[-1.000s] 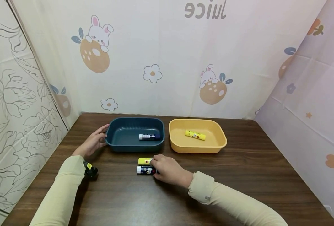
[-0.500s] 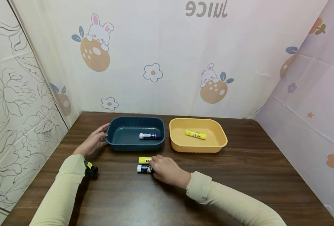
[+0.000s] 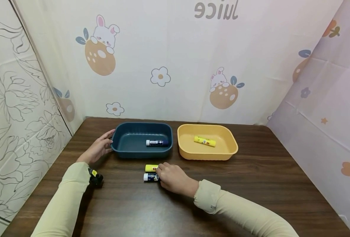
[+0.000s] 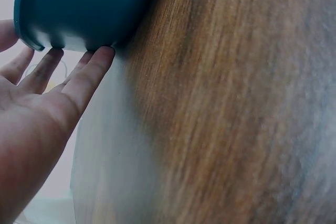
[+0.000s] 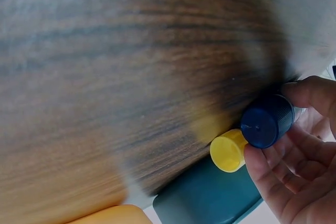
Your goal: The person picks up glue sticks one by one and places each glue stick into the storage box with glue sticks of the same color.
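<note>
My left hand rests its extended fingers on the outer left wall of the dark teal bin; the left wrist view shows the fingertips against that wall. On the table in front of the bin lie a yellow glue stick and a navy glue stick with a white end, side by side. My right hand covers their right ends. Seen from the right wrist, its thumb and fingers pinch the navy stick's cap, and the index fingertip is at the yellow stick's end.
Inside the teal bin lies another navy glue stick. To its right stands a yellow bin holding a yellow glue stick. A patterned curtain hangs behind the wooden table. A small black device is at the left wrist.
My right hand has shifted slightly left and its fingers have drawn in over the glue sticks, hiding more of the navy one. The left hand stays on the bin.
</note>
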A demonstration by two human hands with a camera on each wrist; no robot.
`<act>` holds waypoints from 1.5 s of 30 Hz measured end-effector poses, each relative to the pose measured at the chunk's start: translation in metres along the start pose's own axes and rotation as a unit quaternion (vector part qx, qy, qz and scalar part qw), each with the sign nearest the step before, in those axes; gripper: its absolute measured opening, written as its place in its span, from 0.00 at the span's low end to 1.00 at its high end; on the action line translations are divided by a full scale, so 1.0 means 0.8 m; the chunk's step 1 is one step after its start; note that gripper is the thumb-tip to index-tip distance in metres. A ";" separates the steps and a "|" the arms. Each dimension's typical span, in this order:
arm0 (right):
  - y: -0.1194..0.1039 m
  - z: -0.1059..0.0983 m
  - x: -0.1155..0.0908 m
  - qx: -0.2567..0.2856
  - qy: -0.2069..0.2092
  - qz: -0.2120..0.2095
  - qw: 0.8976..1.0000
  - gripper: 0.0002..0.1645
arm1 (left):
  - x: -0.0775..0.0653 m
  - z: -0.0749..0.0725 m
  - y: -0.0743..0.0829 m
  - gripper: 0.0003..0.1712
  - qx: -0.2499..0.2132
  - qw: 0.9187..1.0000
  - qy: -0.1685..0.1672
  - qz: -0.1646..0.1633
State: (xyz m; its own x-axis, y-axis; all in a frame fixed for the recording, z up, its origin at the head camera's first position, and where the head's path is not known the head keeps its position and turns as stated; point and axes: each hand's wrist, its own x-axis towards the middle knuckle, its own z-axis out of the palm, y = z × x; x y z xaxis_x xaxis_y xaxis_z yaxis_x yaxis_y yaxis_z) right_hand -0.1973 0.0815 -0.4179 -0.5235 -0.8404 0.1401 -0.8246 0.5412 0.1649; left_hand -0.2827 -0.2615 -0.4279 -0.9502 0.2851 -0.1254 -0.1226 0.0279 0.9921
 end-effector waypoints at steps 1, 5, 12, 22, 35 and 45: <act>0.000 0.000 0.000 0.000 0.001 -0.001 1.000 0.16 | 0.000 0.000 0.000 0.35 0.003 1.000 -0.001 0.003; 0.000 -0.002 0.000 0.002 0.013 -0.004 1.000 0.14 | -0.001 0.001 -0.001 0.35 0.010 1.000 -0.003 0.011; 0.003 -0.011 -0.001 0.013 0.031 -0.004 0.999 0.16 | -0.001 0.002 -0.001 0.35 0.007 1.000 -0.004 0.015; 0.012 -0.026 0.004 0.025 0.057 -0.011 0.998 0.14 | -0.002 0.001 -0.003 0.35 0.004 1.000 -0.004 0.012; 0.029 -0.049 0.014 0.005 0.074 0.004 0.997 0.13 | -0.001 0.001 -0.002 0.35 0.005 1.000 -0.003 0.010; 0.047 -0.057 0.027 -0.002 0.099 0.013 0.995 0.12 | -0.001 0.002 -0.001 0.36 0.001 1.000 -0.002 0.008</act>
State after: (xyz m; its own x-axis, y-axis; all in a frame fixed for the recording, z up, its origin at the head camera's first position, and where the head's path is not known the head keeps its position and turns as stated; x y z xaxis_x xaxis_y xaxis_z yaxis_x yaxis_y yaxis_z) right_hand -0.2297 0.0852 -0.3643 -0.4922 -0.8037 0.3343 -0.8097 0.5637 0.1630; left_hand -0.2815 -0.2603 -0.4282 -0.9509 0.2897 -0.1090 -0.1063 0.0250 0.9940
